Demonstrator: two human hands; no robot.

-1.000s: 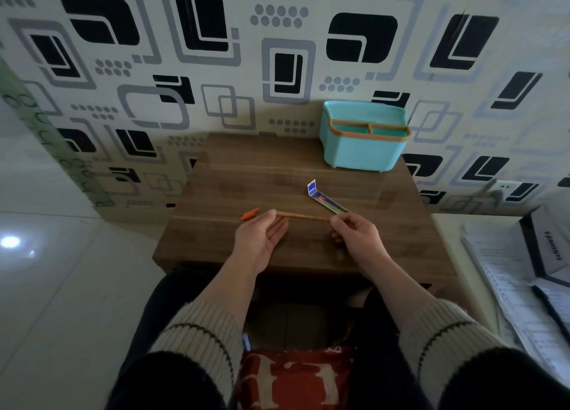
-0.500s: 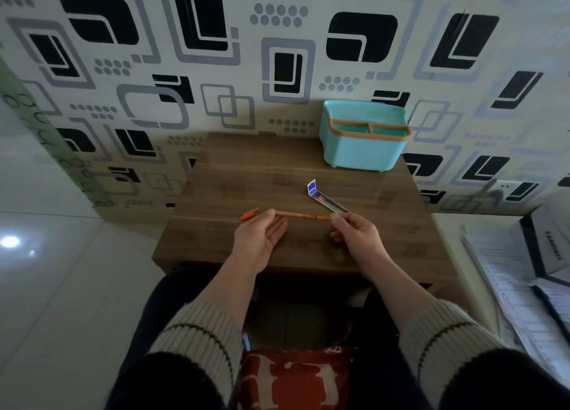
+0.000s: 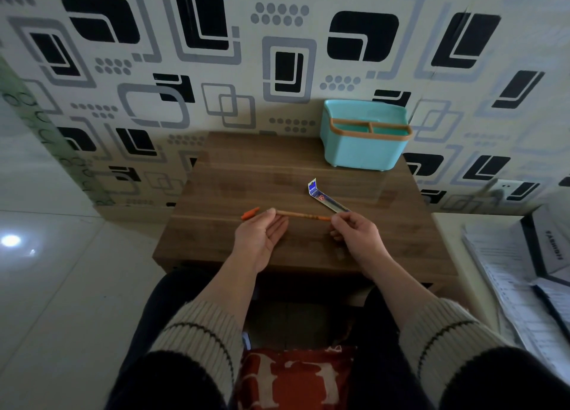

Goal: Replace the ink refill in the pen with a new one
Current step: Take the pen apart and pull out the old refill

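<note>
The person holds an orange pen (image 3: pixel 303 215) above the wooden table (image 3: pixel 234 193), and it lies almost level between the two hands. The left hand (image 3: pixel 260 238) is turned palm up; its fingers (image 3: pixel 279 224) are nearly straight and lie together, and the thumb tip touches the left part of the pen from above. The right hand (image 3: pixel 354 235) has its fingers curled, and the thumb and the first finger pinch the right end of the pen. A small orange cap (image 3: pixel 249 213) lies on the table just beyond the left thumb tip, on its outer side, and it is not possible to tell if it touches the pen. A packaged refill (image 3: pixel 327 197), in a clear sleeve with a blue and white label, lies on the table slanted; its near end is just beside the right fingertips, and its label end points away from them. Well beyond the right fingers, at the far edge of the table, stands a light blue organizer box (image 3: pixel 365 150) with a brown rim.
</note>
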